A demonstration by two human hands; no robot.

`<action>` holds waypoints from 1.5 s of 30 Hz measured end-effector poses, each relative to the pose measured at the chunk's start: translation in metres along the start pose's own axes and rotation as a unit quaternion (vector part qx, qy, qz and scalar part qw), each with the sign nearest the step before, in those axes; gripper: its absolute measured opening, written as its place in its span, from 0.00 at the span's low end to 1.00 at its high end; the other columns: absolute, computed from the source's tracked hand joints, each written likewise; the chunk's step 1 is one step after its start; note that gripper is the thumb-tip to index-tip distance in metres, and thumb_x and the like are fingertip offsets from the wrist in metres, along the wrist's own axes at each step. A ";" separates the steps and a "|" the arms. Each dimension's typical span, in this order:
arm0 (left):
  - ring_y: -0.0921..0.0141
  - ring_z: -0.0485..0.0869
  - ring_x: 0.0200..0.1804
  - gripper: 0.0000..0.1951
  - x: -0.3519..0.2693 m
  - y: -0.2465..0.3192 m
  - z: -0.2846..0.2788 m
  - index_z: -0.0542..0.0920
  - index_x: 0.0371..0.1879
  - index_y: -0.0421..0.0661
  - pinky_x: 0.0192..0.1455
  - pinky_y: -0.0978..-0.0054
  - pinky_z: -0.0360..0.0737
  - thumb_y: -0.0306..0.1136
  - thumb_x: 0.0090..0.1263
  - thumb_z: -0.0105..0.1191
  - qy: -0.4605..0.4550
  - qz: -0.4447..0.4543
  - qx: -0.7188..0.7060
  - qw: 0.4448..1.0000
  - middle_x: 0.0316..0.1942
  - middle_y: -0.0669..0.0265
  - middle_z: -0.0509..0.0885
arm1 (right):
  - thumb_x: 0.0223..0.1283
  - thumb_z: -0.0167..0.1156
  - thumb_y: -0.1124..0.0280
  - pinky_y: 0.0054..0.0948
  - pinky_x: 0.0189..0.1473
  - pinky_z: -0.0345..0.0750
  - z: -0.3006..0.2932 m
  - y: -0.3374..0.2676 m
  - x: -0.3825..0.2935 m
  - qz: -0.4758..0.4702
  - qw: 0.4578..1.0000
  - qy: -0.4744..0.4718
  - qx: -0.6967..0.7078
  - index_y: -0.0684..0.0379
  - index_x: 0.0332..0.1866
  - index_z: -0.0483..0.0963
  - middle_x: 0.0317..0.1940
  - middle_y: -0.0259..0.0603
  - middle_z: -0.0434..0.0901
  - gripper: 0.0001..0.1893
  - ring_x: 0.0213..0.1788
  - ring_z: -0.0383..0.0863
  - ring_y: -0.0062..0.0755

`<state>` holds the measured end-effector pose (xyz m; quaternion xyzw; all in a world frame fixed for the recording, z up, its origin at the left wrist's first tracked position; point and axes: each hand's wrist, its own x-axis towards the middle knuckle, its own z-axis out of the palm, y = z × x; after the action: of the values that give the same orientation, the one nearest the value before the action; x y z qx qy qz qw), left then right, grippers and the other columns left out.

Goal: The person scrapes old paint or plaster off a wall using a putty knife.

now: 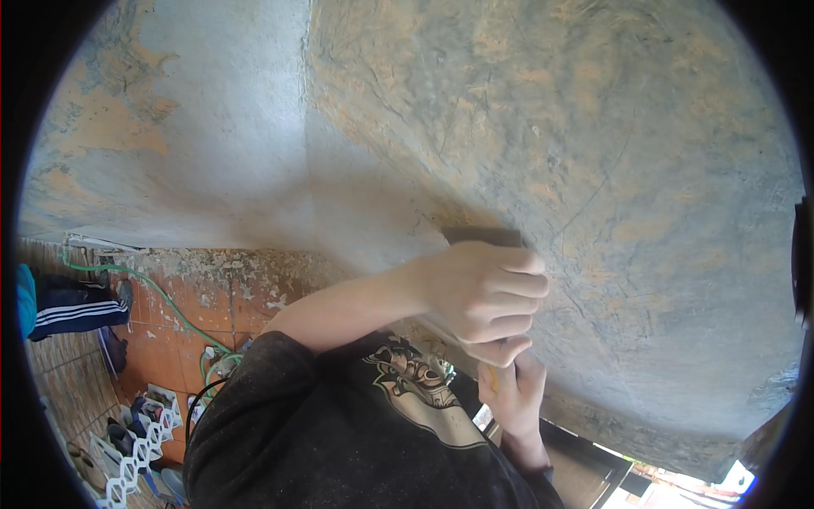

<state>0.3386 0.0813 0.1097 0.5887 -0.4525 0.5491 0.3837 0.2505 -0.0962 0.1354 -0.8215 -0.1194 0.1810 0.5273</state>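
Note:
My left hand (493, 296) is closed, its back towards me, around a hand tool that looks like a scraper. Past its knuckles a broad dark blade (483, 236), blurred, lies at the mottled grey wall surface (604, 159). Just below, my right hand (514, 388) grips the same tool's end, where a bit of yellow handle (493, 376) shows between the fingers. Most of the tool is hidden by both hands. Patches of orange-tan show through the grey coating, and fine cracks run across it.
A corner line (308, 95) divides the wall. At left, a green hose (172, 305) crosses the orange tile floor (149, 356), near flaked debris. A white rack (137, 455) holds shoes. Another person's leg in striped trousers (79, 316) stands at far left.

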 end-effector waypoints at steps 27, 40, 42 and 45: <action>0.66 0.75 0.29 0.15 -0.015 0.001 -0.005 0.72 0.11 0.44 0.38 0.69 0.75 0.35 0.56 0.58 -0.037 -0.022 0.013 0.999 0.18 0.68 0.72 | 0.77 0.48 0.67 0.19 0.17 0.59 -0.009 0.000 0.000 0.142 0.974 -0.065 0.167 0.61 0.29 0.68 0.16 0.26 0.65 0.16 0.17 0.64 0.13; 0.68 0.76 0.24 0.18 0.000 -0.005 -0.015 0.68 0.08 0.45 0.32 0.74 0.74 0.35 0.60 0.54 0.002 0.012 0.027 1.000 0.13 0.68 0.70 | 0.77 0.47 0.64 0.18 0.13 0.57 -0.002 0.012 0.007 0.049 0.983 -0.096 0.148 0.62 0.32 0.70 0.14 0.29 0.67 0.16 0.13 0.66 0.16; 0.68 0.76 0.24 0.18 -0.002 -0.002 -0.014 0.68 0.08 0.45 0.32 0.74 0.74 0.35 0.59 0.54 -0.018 0.006 0.027 0.999 0.13 0.69 0.69 | 0.77 0.47 0.64 0.18 0.13 0.57 0.007 0.011 0.001 0.056 0.982 -0.078 0.160 0.61 0.30 0.69 0.14 0.29 0.67 0.17 0.12 0.65 0.16; 0.69 0.75 0.23 0.18 -0.008 -0.004 -0.008 0.66 0.08 0.45 0.31 0.74 0.73 0.35 0.58 0.54 -0.007 -0.019 0.021 1.000 0.13 0.69 0.68 | 0.77 0.47 0.64 0.18 0.13 0.58 0.009 0.002 0.010 0.069 0.975 -0.066 0.201 0.60 0.29 0.69 0.14 0.28 0.66 0.17 0.13 0.65 0.16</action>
<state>0.3399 0.0909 0.1030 0.6091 -0.4326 0.5470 0.3778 0.2554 -0.0856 0.1283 -0.6910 -0.0577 0.2913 0.6591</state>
